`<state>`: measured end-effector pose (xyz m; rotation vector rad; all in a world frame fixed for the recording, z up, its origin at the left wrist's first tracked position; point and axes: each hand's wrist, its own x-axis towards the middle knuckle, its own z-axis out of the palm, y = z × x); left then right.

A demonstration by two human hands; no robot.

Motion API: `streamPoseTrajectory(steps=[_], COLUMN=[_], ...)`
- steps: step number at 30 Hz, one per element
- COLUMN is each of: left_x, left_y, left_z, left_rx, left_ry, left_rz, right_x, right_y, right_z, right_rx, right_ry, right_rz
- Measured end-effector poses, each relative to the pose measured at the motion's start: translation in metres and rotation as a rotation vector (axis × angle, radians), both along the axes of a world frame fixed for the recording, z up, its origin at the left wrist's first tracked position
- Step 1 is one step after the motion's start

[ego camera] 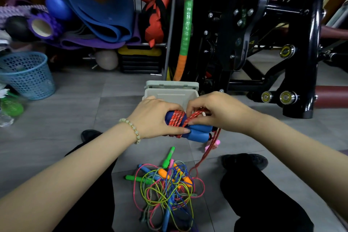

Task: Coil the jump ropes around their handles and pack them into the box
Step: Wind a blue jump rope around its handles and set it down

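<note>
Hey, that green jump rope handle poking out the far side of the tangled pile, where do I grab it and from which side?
Pinch the green handle by its free far half, coming from above on the far side. That end lies on bare floor pointing away from you, while its near end runs into the tangled pile.

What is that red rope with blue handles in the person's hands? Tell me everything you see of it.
The red rope is a woven cord flecked with white, wound in several turns around its two blue handles, which look like foam and lie side by side. The left hand grips the bundle; the right hand pinches a loop. Its loose tail hangs to the floor by the tangled pile.
</note>
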<state>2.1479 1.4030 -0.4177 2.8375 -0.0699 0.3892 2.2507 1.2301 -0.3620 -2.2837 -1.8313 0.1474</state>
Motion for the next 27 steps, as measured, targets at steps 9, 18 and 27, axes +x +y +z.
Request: streamPoseTrajectory(steps=[9,18,27], left_x=[-0.004,-0.006,-0.005], left_y=[-0.003,-0.009,0.006], left_z=[0.009,0.01,-0.011], left_rx=[-0.033,-0.217,-0.566], left_ry=[-0.017,-0.088,0.041], left_rz=[-0.035,-0.092,0.023], right_x=[0.007,0.008,0.003], right_y=[0.004,0.001,-0.009], right_z=[0.005,-0.007,0.003], right_rx=[0.034,0.028,0.232], right_ry=[0.324,0.961,0.742], right_rz=[-0.041,-0.215,-0.105])
